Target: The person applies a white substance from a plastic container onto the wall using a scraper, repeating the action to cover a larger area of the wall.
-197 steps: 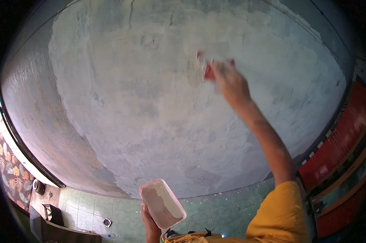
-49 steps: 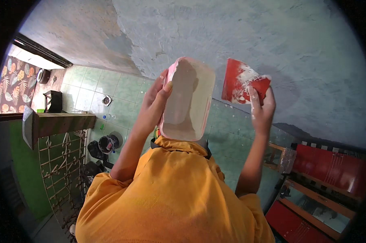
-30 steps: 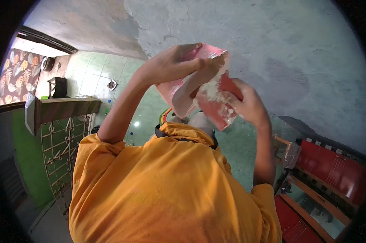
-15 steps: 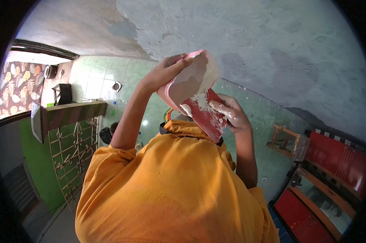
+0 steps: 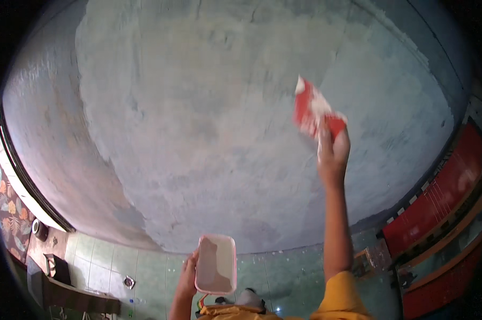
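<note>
My right hand (image 5: 335, 146) is raised at the end of an outstretched arm, gripping a red flat scraper (image 5: 303, 109) smeared with white putty. The scraper is slightly blurred and lies against or close in front of the grey patchy wall (image 5: 214, 133); whether it touches I cannot tell. Low down, my left hand (image 5: 188, 273) clasps the side of a rectangular plastic tub with a pink rim (image 5: 235, 266). Pale putty (image 5: 226, 258) lies inside the tub, its left part in shadow.
Green floor tiles (image 5: 161, 272) run along the wall's foot. A red cabinet (image 5: 438, 194) and a wooden frame (image 5: 365, 264) stand at right. On the left are a patterned curtain (image 5: 9, 202), a dark stool (image 5: 58, 268) and a wooden ledge (image 5: 81, 296).
The view has tilted up to the wall. My right hand has carried the scraper away from the tub, up toward the wall. The tub, earlier tipped beside the scraper, is now lower and left.
</note>
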`<action>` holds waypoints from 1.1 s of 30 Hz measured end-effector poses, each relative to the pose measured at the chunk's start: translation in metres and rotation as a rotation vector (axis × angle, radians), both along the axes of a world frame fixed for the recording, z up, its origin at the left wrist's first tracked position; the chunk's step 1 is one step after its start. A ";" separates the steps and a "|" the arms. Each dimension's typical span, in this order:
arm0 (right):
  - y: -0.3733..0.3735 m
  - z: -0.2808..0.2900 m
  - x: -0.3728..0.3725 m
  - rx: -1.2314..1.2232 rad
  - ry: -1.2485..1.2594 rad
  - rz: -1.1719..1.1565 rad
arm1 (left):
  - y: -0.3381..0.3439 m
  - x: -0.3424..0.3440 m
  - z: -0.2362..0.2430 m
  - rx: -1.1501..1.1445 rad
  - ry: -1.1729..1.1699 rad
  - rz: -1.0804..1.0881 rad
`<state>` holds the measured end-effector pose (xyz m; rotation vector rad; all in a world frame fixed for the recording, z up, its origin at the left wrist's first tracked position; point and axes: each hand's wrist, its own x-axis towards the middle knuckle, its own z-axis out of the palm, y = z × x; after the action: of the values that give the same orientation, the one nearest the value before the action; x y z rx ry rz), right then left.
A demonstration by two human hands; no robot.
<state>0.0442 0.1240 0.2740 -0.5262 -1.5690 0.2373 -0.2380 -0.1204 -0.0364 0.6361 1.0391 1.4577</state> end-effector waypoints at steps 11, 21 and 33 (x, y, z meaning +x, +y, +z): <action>0.103 0.005 -0.052 0.671 -0.781 -0.686 | -0.008 0.000 0.010 -0.049 -0.016 0.069; 0.075 0.126 -0.051 0.699 -0.477 -0.665 | -0.013 -0.001 0.021 -0.058 -0.062 0.094; 0.068 -0.040 -0.034 0.613 -0.886 -0.473 | -0.030 0.000 0.006 -0.060 -0.075 0.142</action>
<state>0.0104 0.1923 0.2341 -0.5159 -2.1613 -0.9314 -0.2381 -0.1501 -0.0301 0.4690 1.0833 1.5556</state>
